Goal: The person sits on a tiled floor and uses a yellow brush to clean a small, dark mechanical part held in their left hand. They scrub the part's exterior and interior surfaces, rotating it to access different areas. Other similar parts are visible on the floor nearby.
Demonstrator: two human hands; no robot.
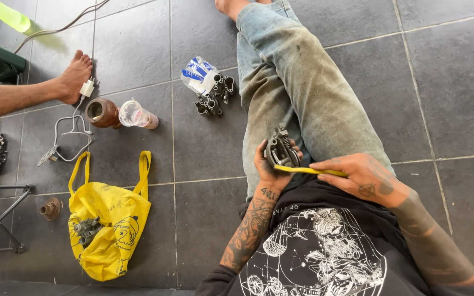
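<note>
I sit on a grey tiled floor with one jeans leg stretched out ahead. My left hand [268, 167] grips a small dark metal engine part [281, 149], held upright above my lap. My right hand [364, 175] holds a thin yellow-handled tool [308, 170] lying level, its tip touching the lower edge of the metal part. Both forearms are tattooed, and a black printed shirt fills the bottom of the view.
A yellow bag [108, 219] with a metal part on it lies at lower left. Metal tubes and a plastic packet [209, 87] lie ahead. A brown jar [101, 112], a clear cup [136, 115], a white cable and another person's bare foot [75, 77] are at left.
</note>
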